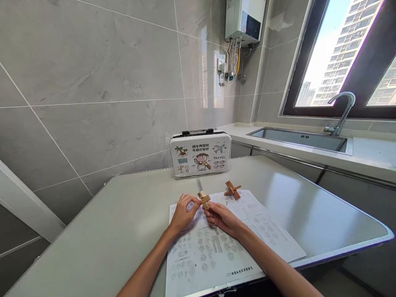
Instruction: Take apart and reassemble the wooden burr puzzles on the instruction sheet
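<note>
Between my two hands, above a printed sheet [213, 264], is a light wooden interlocking puzzle [204, 199] made of crossed blocks. My left hand [185, 212] pinches its left side with thumb and forefinger. The fingers of my right hand [222, 216] are closed around its lower right end. A darker brown wooden interlocking puzzle [232, 190], also of crossed pieces, lies at the sheet's far edge, apart from my hands. The sheet carries rows of small diagrams and some printed text. My fingers partly cover the light puzzle.
A white case [200, 154] with cartoon prints and a black handle stands upright at the back of the pale table [133, 214]. Behind it is a tiled wall. To the right run a counter with a sink [297, 138] and a faucet [343, 109], under a window.
</note>
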A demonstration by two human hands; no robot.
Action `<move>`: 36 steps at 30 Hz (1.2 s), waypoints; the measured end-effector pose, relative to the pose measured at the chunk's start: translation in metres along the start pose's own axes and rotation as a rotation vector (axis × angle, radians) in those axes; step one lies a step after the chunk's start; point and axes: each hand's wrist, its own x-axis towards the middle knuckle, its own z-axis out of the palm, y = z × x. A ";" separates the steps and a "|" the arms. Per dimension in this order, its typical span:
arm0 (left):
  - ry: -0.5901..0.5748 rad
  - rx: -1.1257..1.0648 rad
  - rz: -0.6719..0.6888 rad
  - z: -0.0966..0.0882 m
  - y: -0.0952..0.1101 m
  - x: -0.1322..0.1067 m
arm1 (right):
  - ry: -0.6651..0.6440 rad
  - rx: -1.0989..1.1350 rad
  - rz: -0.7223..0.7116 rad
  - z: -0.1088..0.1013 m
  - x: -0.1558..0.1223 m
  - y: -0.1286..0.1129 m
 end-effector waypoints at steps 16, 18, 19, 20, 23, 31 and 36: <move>0.093 -0.097 -0.107 0.013 0.002 -0.004 | 0.444 -1.075 -0.363 0.005 0.000 0.011; 0.111 -0.079 -0.115 0.014 0.003 -0.004 | 0.464 -1.150 -0.354 0.005 -0.001 0.010; 0.120 -0.068 -0.118 0.015 0.003 -0.004 | 0.477 -1.179 -0.352 0.005 -0.002 0.010; 0.131 -0.052 -0.122 0.015 0.003 -0.004 | 0.494 -1.205 -0.350 0.004 -0.002 0.010; 0.188 0.031 -0.121 0.015 0.001 -0.004 | 0.557 -1.271 -0.343 0.002 -0.002 0.011; 0.226 0.366 -0.050 0.014 -0.009 -0.008 | 0.718 -1.428 -0.186 -0.002 -0.002 0.010; 0.165 0.482 -0.003 0.014 -0.008 -0.008 | 0.758 -1.507 -0.168 -0.003 -0.001 0.012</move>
